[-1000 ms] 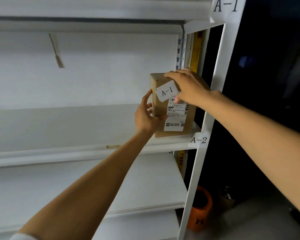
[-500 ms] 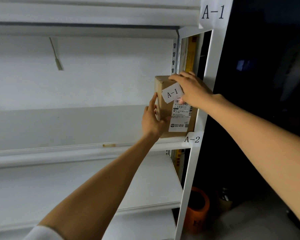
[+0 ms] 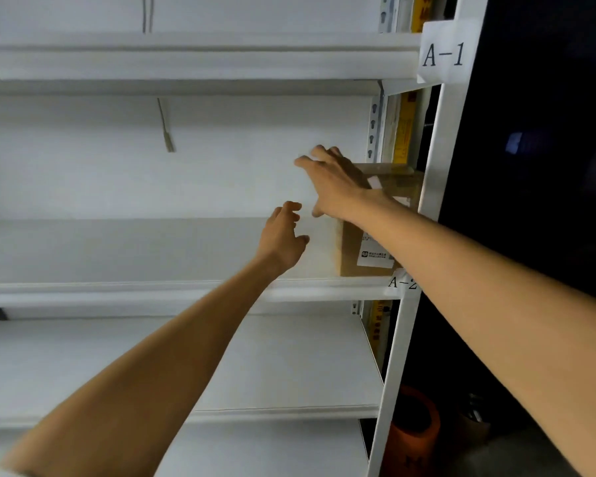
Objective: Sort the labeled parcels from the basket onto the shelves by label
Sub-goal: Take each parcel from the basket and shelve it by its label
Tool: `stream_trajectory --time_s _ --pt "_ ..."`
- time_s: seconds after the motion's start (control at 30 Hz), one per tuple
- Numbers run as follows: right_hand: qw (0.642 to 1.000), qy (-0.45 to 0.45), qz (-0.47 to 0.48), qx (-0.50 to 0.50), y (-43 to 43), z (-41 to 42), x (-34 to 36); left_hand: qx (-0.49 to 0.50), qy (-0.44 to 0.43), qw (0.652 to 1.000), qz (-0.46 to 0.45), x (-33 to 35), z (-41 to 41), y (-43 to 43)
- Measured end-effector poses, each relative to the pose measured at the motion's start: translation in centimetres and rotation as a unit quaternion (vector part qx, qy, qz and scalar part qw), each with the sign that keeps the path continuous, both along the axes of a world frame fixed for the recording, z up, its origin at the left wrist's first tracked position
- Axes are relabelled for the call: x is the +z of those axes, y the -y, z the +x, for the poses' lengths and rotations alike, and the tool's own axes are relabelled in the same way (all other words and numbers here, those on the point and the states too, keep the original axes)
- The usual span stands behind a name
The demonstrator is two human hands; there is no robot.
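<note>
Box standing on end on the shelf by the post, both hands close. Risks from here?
1. The parcel stands tall near the shelf lip; the right hand is at its top corner and might tip it on pulling back.
2. The A-2 tag sits right under it and its own label is hidden: possible mis-sort.

Location type: parcel storeroom or sorting depot.

Indicators:
- White metal shelving point(image 3: 152, 287) with several flat tiers, one above another.
- Slotted rear upright point(image 3: 374, 132), as used on adjustable storage racks.
- Paper location tags on the front post point(image 3: 439, 149): A-1 tag point(image 3: 443, 55) and A-2 tag point(image 3: 401, 282).
- Brown cardboard parcel point(image 3: 353, 258) bearing a printed shipping label point(image 3: 374, 259), standing on a tier just beside the post.
</note>
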State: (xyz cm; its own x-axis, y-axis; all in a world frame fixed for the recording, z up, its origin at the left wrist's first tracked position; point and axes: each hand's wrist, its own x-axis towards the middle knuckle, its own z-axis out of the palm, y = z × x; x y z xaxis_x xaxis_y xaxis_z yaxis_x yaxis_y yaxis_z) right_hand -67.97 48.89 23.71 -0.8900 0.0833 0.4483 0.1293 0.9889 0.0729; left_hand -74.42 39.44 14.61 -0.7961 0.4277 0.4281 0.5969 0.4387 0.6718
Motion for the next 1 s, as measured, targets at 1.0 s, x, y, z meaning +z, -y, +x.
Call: stream_trajectory --time_s 1.0 --pt "0.626 0.312 0.115 0.705 68.3 20.5 -15.9 0.674 0.241 0.681 -0.152 -8.9 43.2 64.5"
